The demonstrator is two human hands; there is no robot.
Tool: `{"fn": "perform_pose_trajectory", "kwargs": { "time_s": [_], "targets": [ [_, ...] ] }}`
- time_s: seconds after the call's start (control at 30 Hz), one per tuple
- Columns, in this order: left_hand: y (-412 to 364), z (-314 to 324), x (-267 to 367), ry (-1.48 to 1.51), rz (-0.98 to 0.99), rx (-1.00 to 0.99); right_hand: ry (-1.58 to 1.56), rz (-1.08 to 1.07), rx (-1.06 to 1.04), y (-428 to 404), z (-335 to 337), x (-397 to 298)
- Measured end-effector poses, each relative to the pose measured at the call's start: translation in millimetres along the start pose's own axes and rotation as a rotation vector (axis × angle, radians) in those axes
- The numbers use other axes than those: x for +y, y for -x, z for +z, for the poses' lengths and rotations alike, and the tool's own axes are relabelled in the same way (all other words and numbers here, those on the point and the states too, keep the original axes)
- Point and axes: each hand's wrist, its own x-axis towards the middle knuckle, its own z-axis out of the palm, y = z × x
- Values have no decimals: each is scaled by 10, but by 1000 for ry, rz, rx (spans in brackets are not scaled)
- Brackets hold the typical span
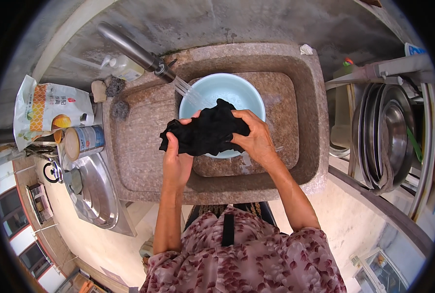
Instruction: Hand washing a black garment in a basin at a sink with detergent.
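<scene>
A bunched black cloth (206,132) is stretched between my two hands, above the near part of a light blue basin (235,82). My left hand (177,154) grips its left end, with the thumb on top and the fingers partly hidden behind. At the right end, my right hand (252,133) pinches the fabric between thumb and fingers. Water (190,91) runs from a metal faucet (137,47) into the basin, which holds some water. The basin stands in the deep part of a stone sink (281,99). What kind of garment or cloth it is, I cannot tell.
Left of the sink are a printed bag (56,106), a lidded can (84,141), scouring pads (115,86), a plastic bottle (127,67) and a large metal lid (96,194). On the right, a rack (424,146) holds several metal basins (395,121). Crumpled white material (306,49) sits on the sink's far corner.
</scene>
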Motion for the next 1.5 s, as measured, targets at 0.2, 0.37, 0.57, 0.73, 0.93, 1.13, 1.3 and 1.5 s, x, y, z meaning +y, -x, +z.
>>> {"fn": "perform_pose_trajectory", "kwargs": {
  "time_s": [0.2,0.37,0.57,0.73,0.93,1.13,1.3,1.5],
  "targets": [
    [43,-202,-6,1,10,206,-841,390,413,-37,60,424],
    [145,-652,266,193,111,208,-1000,220,614,-88,-336,516],
    [339,-1042,683,426,202,211,-958,286,735,-115,-692,808],
    [385,-1034,1054,438,336,195,-1089,343,575,-172,-563,600],
    [509,-625,1158,242,425,204,-1223,283,316,-234,-510,-119],
    [277,-119,200,-936,-196,176,-976,137,57,-440,-488,-12],
    [-128,-96,-134,-1243,61,56,-858,60,-57,-566,-439,-513],
    [-685,-52,-394,-1066,189,-85,-959,-232,-150,-491,-488,-1624]
  ]
}}
